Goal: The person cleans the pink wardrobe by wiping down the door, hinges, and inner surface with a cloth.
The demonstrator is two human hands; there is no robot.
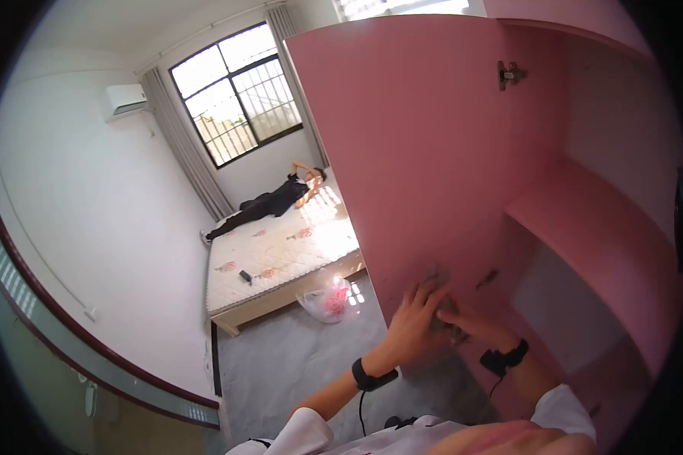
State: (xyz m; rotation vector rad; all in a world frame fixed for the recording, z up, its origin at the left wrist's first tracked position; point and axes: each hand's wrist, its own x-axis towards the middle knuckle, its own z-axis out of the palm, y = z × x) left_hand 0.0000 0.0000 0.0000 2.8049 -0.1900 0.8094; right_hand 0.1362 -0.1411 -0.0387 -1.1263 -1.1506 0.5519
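Observation:
A pink cabinet door (410,144) stands swung out in front of me, a metal hinge (510,76) near its top. Low on the door's inner face, my left hand (410,324) and my right hand (474,324) come together. Their fingers are bent around a small grey-green item (443,312), blurred and mostly covered, so I cannot make out its kind. Another dark metal fitting (488,279) sits on the pink panel just above my right hand. Both wrists wear black bands.
A curved pink shelf (599,227) juts out inside the cabinet at right. Beyond the door, a person (269,203) lies on a bare mattress (273,265) with a small black object (246,277). A plastic bag (326,299) rests on the grey floor (296,364) beside the bed.

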